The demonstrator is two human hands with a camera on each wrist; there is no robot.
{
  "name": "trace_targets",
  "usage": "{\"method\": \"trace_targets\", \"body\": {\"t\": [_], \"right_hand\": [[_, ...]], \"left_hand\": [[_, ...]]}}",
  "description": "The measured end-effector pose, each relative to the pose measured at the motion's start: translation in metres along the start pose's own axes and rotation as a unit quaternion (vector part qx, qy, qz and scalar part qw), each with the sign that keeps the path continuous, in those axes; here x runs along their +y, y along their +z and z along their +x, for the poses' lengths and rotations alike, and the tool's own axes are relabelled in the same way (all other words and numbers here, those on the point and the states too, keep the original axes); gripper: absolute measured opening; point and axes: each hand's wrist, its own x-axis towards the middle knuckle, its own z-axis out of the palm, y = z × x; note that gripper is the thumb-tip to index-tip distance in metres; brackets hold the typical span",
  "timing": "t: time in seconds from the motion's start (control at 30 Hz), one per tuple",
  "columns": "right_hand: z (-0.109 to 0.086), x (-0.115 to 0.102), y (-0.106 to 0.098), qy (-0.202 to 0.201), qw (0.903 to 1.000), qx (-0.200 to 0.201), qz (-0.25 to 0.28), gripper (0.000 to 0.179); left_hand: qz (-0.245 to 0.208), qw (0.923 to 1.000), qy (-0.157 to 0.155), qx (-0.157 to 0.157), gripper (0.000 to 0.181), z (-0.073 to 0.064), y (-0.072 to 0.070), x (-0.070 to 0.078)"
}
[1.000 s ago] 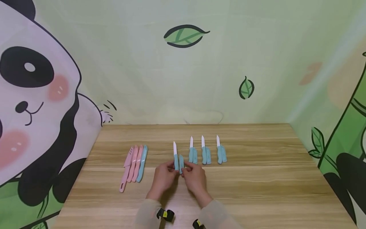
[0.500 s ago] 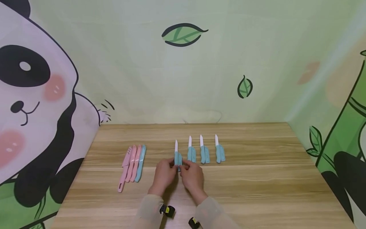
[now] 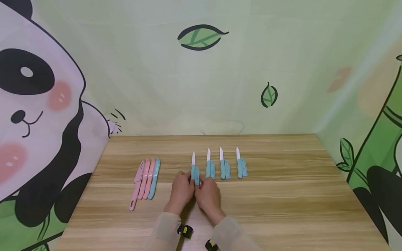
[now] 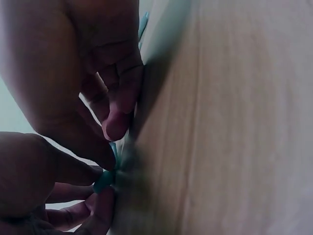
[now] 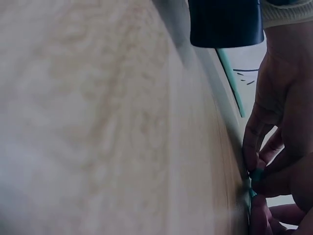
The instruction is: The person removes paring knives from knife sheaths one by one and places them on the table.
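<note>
A paring knife (image 3: pixel 193 159) with a white blade and teal handle lies blade-away on the wooden table. Its teal sheath (image 3: pixel 197 175) is right beside the handle. My left hand (image 3: pixel 182 191) pinches the knife's handle near its butt end, partly hidden by the fingers. On the other side, my right hand (image 3: pixel 208 196) pinches the near end of the sheath. A bit of teal plastic (image 4: pixel 103 181) shows between the fingertips in the left wrist view, close over the table. Both hands almost meet at the thumbs.
To the right, three more teal knives (image 3: pixel 223 167) lie in a row, bare-bladed, each with its sheath alongside. At the left rests a group of sheathed knives, pink ones (image 3: pixel 147 179) and a blue one (image 3: pixel 154 179). A printed panda cloth (image 3: pixel 150 80) hangs behind the table (image 3: pixel 282 209).
The right hand has moved left, bringing the sheath from a small gap away to right against the knife handle. Both pieces have shifted slightly away from me.
</note>
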Motion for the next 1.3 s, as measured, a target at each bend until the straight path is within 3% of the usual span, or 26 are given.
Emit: {"method": "trace_targets", "body": {"t": [0.43,0.87,1.3], "right_hand": [[-0.0009,-0.0016,0.0059,-0.035,0.9965,-0.024,-0.071,0.048],[0.0027,-0.0042,0.0056,-0.034,0.9922,-0.065,-0.101,0.056],[0.0032,-0.0076,0.0051,-0.026,0.9901,-0.074,-0.117,0.055]], "left_hand": [[0.031,0.9987,0.034,0.02,0.034,-0.0004,0.0039,-0.0055],[0.035,0.999,0.027,0.005,0.038,0.002,0.0026,-0.0064],[0.032,0.9993,0.012,-0.012,0.04,0.0015,0.0009,-0.004]]}}
